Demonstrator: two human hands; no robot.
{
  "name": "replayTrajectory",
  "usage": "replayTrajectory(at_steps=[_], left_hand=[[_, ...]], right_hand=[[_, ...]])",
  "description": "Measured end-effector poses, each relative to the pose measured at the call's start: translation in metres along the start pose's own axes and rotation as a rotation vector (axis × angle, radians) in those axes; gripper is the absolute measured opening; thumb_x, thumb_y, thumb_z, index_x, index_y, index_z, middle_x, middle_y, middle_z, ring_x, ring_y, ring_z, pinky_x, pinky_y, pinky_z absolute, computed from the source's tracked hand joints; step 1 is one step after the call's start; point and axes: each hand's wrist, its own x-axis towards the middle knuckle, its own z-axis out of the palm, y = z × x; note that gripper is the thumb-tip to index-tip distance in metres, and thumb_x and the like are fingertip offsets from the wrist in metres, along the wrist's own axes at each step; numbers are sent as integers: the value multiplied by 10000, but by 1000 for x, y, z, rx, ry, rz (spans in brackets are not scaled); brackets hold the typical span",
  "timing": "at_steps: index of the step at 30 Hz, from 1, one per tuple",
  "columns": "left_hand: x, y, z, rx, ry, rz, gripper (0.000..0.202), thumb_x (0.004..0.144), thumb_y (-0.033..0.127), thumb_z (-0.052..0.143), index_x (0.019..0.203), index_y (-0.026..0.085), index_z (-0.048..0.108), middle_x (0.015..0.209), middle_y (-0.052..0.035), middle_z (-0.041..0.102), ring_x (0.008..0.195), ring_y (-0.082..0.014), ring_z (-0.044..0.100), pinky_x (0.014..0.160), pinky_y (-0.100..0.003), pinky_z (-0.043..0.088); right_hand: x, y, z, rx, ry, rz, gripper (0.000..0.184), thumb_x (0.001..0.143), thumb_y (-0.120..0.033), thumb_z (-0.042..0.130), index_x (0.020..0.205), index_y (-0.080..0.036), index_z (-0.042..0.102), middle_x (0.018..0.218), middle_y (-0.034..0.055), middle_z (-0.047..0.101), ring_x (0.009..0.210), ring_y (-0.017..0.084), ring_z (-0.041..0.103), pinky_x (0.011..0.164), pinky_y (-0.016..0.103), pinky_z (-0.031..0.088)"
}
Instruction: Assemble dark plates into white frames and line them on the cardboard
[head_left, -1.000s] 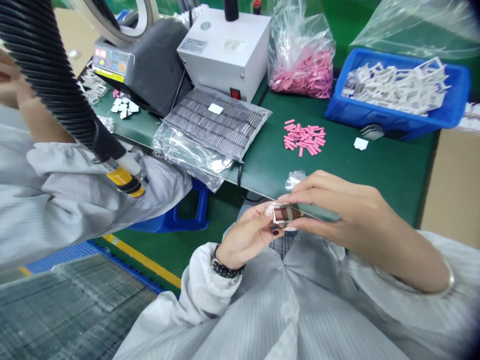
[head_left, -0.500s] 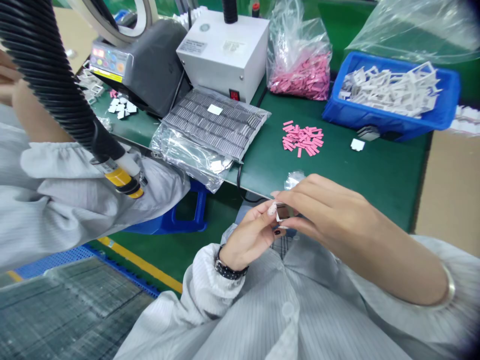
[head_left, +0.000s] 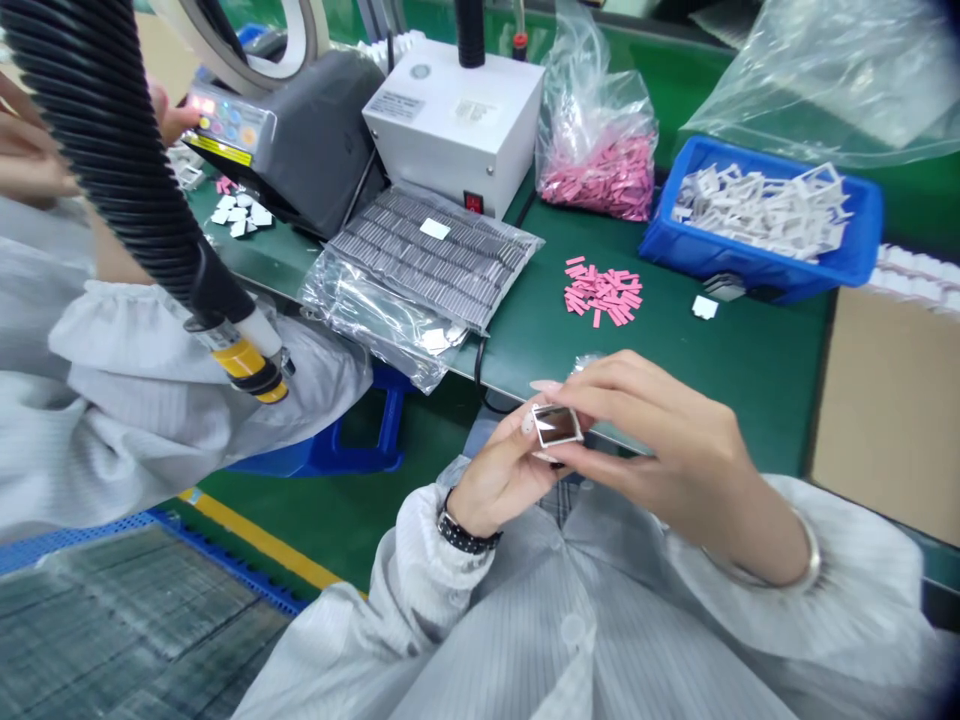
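Between my two hands is a small white rectangular frame with a dark, glossy panel (head_left: pixel 557 425) in it, its face tilted up toward me. My left hand (head_left: pixel 504 462) grips its left end, thumb on the near side. Thumb and fingers of my right hand (head_left: pixel 645 410) pinch its upper and lower edges from the right. Just beyond my right fingers lies a crumpled bit of clear plastic (head_left: pixel 585 362), partly hidden. Farther back on the green table (head_left: pixel 525 350) is a loose pile of pink strips (head_left: pixel 603 293).
A blue bin (head_left: pixel 757 270) of white frames stands back right, near a bag of pink strips (head_left: pixel 600 180). A sealed tray of dark parts (head_left: pixel 427 255) lies before a white machine box (head_left: pixel 454 120). Left, a black hose (head_left: pixel 142 190) hangs by a co-worker's sleeve (head_left: pixel 150 380).
The framed panel has turned from edge-on to face up between my fingers. My right forearm has shifted left. At the far left, a co-worker's fingers now touch the grey machine's control panel.
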Motion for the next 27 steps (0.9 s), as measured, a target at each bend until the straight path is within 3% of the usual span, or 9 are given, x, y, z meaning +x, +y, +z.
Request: replayTrajectory(at_steps=[7,14,18,20,23,25,27], left_hand=[[2,0,1,-36,-73,3,443,609,399,829,967,185,680,788,-28,670,793,-143,610,710,-223,456],[4,-1,2,56,-111,28,450,611,544,778,811,153,679,761,-27,584,794,-147,555,737,-256,433],[12,1,3,39,-157,32,413,593,494,811,799,159,684,752,-13,530,764,-119,503,680,-227,393],[16,4,6,-3,-186,20,398,598,478,813,819,173,684,761,-8,511,729,-104,467,632,-218,360],[20,10,13,-30,-254,31,371,626,477,796,835,193,680,775,-5,491,710,-100,422,615,-223,331],[21,13,18,-5,-312,58,362,645,482,782,855,204,682,787,-12,494,716,-110,409,627,-239,329],[21,16,25,37,-361,84,361,657,497,768,858,209,686,790,-18,497,712,-118,402,630,-253,327]], right_hand=[[-2,7,8,179,102,22,351,774,-163,716,1110,-194,618,933,71,701,883,205,600,769,385,527],[-4,11,20,228,154,49,357,762,-215,734,1108,-230,648,883,53,712,888,223,566,769,395,517],[-2,19,3,266,64,86,398,775,-295,725,1158,-237,632,1000,61,713,991,228,585,839,396,514],[-4,34,-15,227,73,261,356,779,-353,715,1109,-234,654,1040,66,708,978,226,619,843,383,513],[-12,76,-37,-77,245,719,254,787,-419,673,913,-199,693,867,71,713,766,222,648,729,368,503],[-20,109,-38,-322,220,942,257,779,-414,656,856,-169,676,768,84,685,726,246,632,724,391,477],[-29,136,-29,-485,194,1060,325,783,-462,622,882,-154,653,737,91,654,746,276,613,735,418,457]])
